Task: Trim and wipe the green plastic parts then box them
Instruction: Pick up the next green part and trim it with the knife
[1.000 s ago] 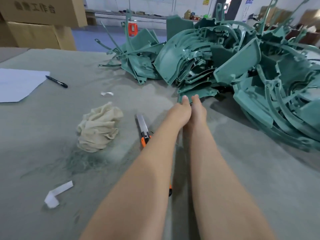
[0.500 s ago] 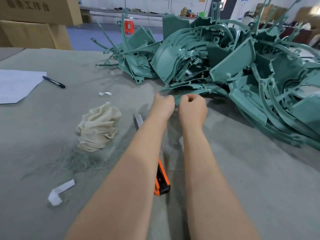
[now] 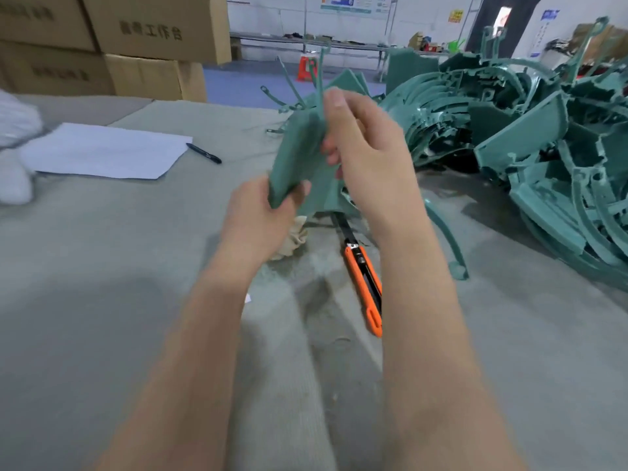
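The person holds one green plastic part (image 3: 299, 154) in the air above the blade end of the orange utility knife (image 3: 365, 283), which lies on the grey surface (image 3: 85, 266) between the forearms. The left hand (image 3: 261, 212) has its grip clamped on the part's lower edge. The right hand (image 3: 367, 158) has its grip closed round the upper edge, where a thin stem rises. A crumpled cloth (image 3: 295, 236) lies just left of the knife's blade end, partly hidden by the left hand. The pile of green parts (image 3: 526, 147) sits to the knife's far right. A paper sheet (image 3: 102, 151) and pen (image 3: 204, 153) lie well to its far left, with cardboard boxes (image 3: 153, 28) beyond.
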Demonstrator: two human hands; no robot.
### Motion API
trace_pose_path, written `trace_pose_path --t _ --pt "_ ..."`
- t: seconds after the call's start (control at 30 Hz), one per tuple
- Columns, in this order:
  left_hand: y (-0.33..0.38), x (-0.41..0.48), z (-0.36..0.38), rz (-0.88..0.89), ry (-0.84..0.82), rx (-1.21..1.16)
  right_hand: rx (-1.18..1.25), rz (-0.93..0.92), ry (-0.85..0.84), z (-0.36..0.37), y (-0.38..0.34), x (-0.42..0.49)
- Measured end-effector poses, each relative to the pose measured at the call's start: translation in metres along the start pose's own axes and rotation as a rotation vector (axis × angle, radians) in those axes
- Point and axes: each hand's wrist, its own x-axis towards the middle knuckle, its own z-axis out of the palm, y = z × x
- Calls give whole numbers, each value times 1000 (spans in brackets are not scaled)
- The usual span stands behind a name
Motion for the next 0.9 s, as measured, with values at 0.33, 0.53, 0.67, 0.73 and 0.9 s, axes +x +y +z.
trace_pose_path --t 0.33,0.53,0.67,0.73,0.9 --pt "-33 -9 -36 -176 417 -174 -725 470 -199 -8 58 -22" --pt "-27 0 -29 -152 436 -74 -676 462 30 -3 91 -9" --pt "-25 6 -31 -80 489 35 -531 461 189 3 103 -6" --pt "-23 7 -31 -44 521 1 -499 490 156 6 108 -7" --pt "-22 20 -26 -158 531 -216 -336 476 199 2 113 2"
